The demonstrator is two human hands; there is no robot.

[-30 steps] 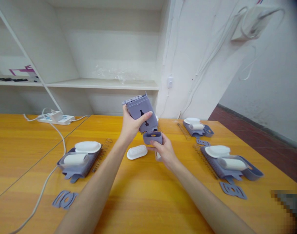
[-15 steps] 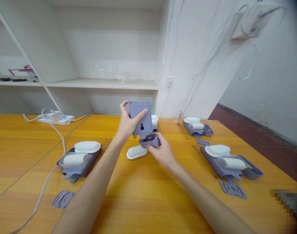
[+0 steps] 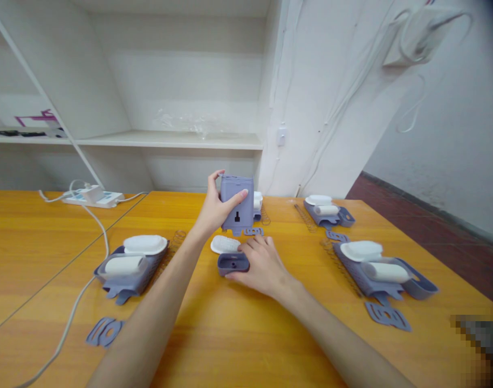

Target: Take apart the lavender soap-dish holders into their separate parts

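My left hand [image 3: 216, 209] grips a grey-purple plastic holder [image 3: 233, 189] upright above the table, thumb across its face, over a dark keyhole-shaped slot. Lower down, my right hand [image 3: 266, 265] has its fingers around a small oval grey-purple cup [image 3: 232, 264], hollow side showing, at the table surface. Just behind the cup lies a white oval piece with a bumpy surface [image 3: 224, 244]. A flat cut-out grey plate [image 3: 253, 231] lies beyond my right hand, below the holder.
Similar grey sets with white parts lie at left [image 3: 145, 245], right [image 3: 362, 250] and far right [image 3: 319, 200], with wire coils beside them. More cut-out plates [image 3: 387, 316] lie nearby. A power strip [image 3: 93, 196] with a trailing white cable [image 3: 68, 323] is at left.
My right hand has brought the oval cup down and toward me, away from the holder's lower end, turning its hollow into view. My left hand and the holder have shifted slightly right and down.
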